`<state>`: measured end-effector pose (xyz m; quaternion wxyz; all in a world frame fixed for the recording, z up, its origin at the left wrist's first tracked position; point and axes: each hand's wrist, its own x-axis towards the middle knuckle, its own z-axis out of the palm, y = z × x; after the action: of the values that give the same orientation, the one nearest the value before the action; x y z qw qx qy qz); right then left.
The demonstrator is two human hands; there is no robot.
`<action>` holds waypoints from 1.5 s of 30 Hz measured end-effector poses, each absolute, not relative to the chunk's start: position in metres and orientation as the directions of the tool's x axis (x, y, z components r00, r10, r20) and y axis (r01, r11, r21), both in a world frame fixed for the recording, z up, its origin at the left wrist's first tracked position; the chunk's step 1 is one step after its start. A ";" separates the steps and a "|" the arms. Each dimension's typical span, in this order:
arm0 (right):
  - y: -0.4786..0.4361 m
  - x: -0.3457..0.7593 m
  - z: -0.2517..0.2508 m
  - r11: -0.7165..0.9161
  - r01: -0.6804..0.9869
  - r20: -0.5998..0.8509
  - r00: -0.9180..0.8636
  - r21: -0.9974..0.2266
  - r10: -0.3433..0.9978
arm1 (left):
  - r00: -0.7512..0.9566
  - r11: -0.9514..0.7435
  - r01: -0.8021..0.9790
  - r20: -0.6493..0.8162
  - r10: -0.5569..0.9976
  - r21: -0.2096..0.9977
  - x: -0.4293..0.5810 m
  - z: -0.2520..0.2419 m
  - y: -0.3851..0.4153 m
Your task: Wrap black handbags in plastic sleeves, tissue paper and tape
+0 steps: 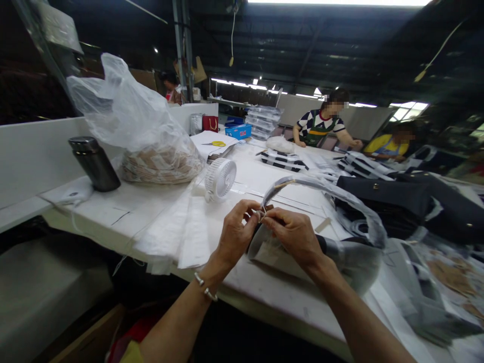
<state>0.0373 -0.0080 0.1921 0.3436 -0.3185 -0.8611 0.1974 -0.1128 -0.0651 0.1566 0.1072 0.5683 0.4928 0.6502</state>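
A grey handbag (351,262) lies on the white worktable in front of me. Its arched handle (333,186) is wrapped in clear plastic. At the handle's near end, my left hand (240,227) and my right hand (293,234) meet with fingertips pinched together. Between them runs a thin pale string (263,214), looped close to the base of the handle. A small brownish piece shows beside the string, partly hidden by my fingers. Below my right hand, the bag's near end faces me, and my wrist covers part of it.
A small white fan (220,179) stands left of my hands, near a dark flask (94,164) and a clear plastic bag (162,156) of packets. Yellow scissors (215,144) lie farther back. Dark bags (381,201) are piled on the right. Co-workers (321,123) sit across the table.
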 end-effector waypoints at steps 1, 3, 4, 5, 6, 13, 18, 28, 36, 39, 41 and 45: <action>-0.007 0.038 0.192 0.722 0.419 0.467 -0.562 -0.551 0.682 | -0.317 -0.468 0.387 0.592 0.741 0.794 -0.115 0.159 -0.063; -0.006 0.040 0.191 0.716 0.440 0.473 -0.545 -0.542 0.693 | -0.268 -0.425 0.349 0.524 0.809 0.835 -0.119 0.161 -0.061; -0.006 0.040 0.191 0.713 0.447 0.476 -0.537 -0.540 0.697 | -0.249 -0.408 0.340 0.500 0.830 0.847 -0.121 0.161 -0.060; -0.007 0.040 0.192 0.714 0.447 0.476 -0.538 -0.539 0.696 | -0.243 -0.392 0.332 0.479 0.843 0.858 -0.122 0.160 -0.059; -0.008 0.040 0.193 0.720 0.442 0.471 -0.551 -0.536 0.689 | -0.254 -0.378 0.321 0.464 0.849 0.868 -0.123 0.159 -0.059; -0.006 0.035 0.205 0.701 0.475 0.405 -0.584 -0.532 0.703 | -0.278 -0.381 0.302 0.463 0.842 0.874 -0.125 0.155 -0.059; -0.006 0.035 0.213 0.671 0.516 0.364 -0.575 -0.533 0.732 | -0.244 -0.382 0.202 0.424 0.872 0.902 -0.135 0.145 -0.051; -0.007 0.038 0.221 0.675 0.724 0.501 -0.536 -0.143 0.680 | -0.311 -0.432 -0.146 0.374 0.874 0.890 -0.155 0.135 -0.032; 0.002 0.054 0.201 0.600 0.489 0.457 -0.389 -0.634 0.800 | -0.423 -0.408 0.098 0.409 0.809 0.908 -0.176 0.123 -0.050; 0.012 0.039 0.199 0.562 0.383 0.423 -0.391 -0.733 0.817 | -0.405 -0.267 -0.086 0.212 0.889 0.960 -0.167 0.111 -0.051; 0.019 0.028 0.198 0.520 0.318 0.350 -0.461 -0.793 0.816 | -0.356 -0.171 -0.218 0.084 0.931 0.961 -0.161 0.102 -0.050; 0.026 0.017 0.193 0.451 0.327 0.231 -0.536 -0.830 0.812 | -0.305 -0.082 -0.361 -0.034 0.952 0.929 -0.156 0.098 -0.049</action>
<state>0.0166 0.0256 0.1928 0.3194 -0.3606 -0.7897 0.3799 -0.1556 -0.0489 0.0981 0.4954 0.3197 0.4620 0.6625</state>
